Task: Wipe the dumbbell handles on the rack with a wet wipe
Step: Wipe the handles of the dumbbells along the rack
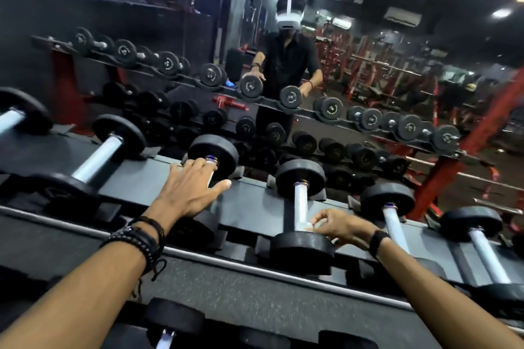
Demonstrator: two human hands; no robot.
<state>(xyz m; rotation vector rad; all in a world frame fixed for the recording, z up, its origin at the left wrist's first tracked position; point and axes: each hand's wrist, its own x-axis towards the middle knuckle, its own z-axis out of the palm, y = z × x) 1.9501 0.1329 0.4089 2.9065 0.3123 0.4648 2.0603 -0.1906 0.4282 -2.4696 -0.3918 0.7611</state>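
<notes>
Black dumbbells with silver handles lie in a row on the grey top shelf of the rack (255,202). My left hand (190,188) lies over the handle of one dumbbell (214,151), fingers curled round it near the far head and thumb stretched out to the right. That handle is almost fully hidden. My right hand (341,225) pinches a small white wet wipe (307,225) against the near end of the neighbouring dumbbell's handle (300,201), just above its near head (302,246).
More dumbbells lie to the left (96,156) and right (395,221) on the same shelf. A lower shelf holds another dumbbell (167,320). Behind the rack, a wall mirror (283,65) reflects the rack, a person and red gym machines.
</notes>
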